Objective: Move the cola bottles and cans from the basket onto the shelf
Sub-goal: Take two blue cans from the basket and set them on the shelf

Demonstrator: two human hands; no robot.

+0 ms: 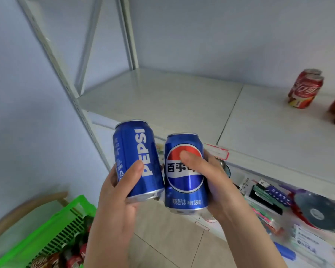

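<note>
**Two blue cans held up before the white shelf**

I saw my left hand (116, 198) wrapped around a blue aluminium cola can with white PEPSI lettering (136, 159). The thumb lay across the can's front, just under the lettering, and the other fingers curled out of sight behind it, so the grip was closed on the can. That can leaned a little to the left, its base resting toward my palm.

My right hand (219, 182) held a second blue aluminium can with a round red, white and blue emblem (185, 173). Its thumb pressed on the emblem's middle, and the remaining fingers closed around the far side. This can stood nearly upright. The two cans were just beside each other, and I could not tell whether their lower edges touched.

Both cans hung in the air in front of the white metal shelf (162, 97), below its front edge and not resting on it. On the shelf's right side stood two red aluminium cola cans (305, 89), one behind the other, with a blurred red item at the frame's edge.

At lower left sat the green slatted plastic basket (66, 223), with red packaged drinks inside it, well apart from my hands.
</note>
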